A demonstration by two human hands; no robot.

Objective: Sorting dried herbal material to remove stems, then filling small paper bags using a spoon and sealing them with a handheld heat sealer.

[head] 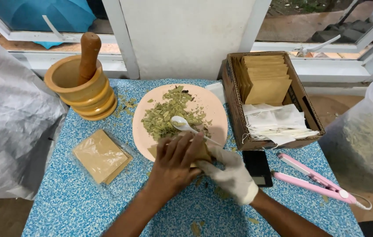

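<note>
My bare left hand (175,164) is closed over a small brown paper pouch (202,151) at the near edge of a pale pink plate (208,103). A pile of dried green leaves (169,114) lies on the plate. My right hand (230,175), in a white glove, sits right beside the pouch. Its fingers meet the handle of a white plastic spoon (181,123), whose bowl rests on the leaves. Most of the pouch is hidden under my left fingers.
A wooden mortar (79,90) with a pestle (89,55) stands at back left. Brown pouches in clear wrap (100,156) lie at left. At right are a cardboard box (234,94) of pouches and white bags, a small black scale (257,167), a pink sealer (316,180) and a plastic tub (364,136).
</note>
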